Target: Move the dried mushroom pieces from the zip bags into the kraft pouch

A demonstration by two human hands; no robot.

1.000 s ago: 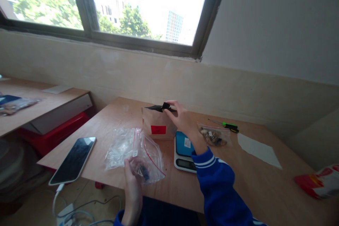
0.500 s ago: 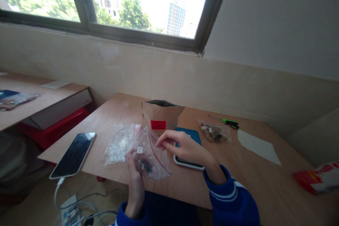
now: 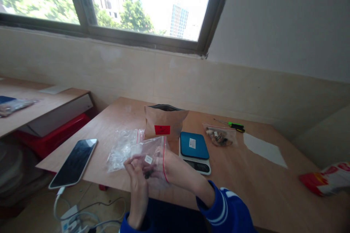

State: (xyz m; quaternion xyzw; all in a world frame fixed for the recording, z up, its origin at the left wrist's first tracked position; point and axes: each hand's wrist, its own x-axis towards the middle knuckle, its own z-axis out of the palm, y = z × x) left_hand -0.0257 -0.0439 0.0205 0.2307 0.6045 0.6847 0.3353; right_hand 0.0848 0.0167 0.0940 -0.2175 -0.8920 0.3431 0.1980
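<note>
At the near edge of the light brown wooden table (image 3: 232, 196), two hands in blue sleeves meet at a small clear plastic zip bag (image 3: 153, 151) with a red seal line and a white label. The left hand (image 3: 138, 176) pinches its left side between thumb and bent fingers. The right hand (image 3: 172, 165) reaches in past the seal; its fingers show only through cloudy plastic, so how far they are open, and whether they have hold of anything, cannot be told. A small dark object (image 3: 148, 174) shows low in the bag, too blurred to identify.

Left of the table's near edge, a white power strip (image 3: 70, 218) with tangled cables lies on the floor, cut off below. A black-screened phone (image 3: 75, 162) with a white cable lies at the table's left edge. Crumpled clear plastic bags (image 3: 121, 151) crowd the held bag from the left, partly behind it. On the right, the wrist hides a corner of the white scale with a blue platform (image 3: 194, 147); its display is hard to read.

Just behind stands an open brown paper pouch (image 3: 164, 120) with a red label, its inside dark. Farther right lie a clear bag of brownish pieces (image 3: 220, 136), a green-and-black screwdriver (image 3: 232, 125) and a white paper sheet (image 3: 262, 149); a red-and-white package (image 3: 325, 180) runs out of view.
</note>
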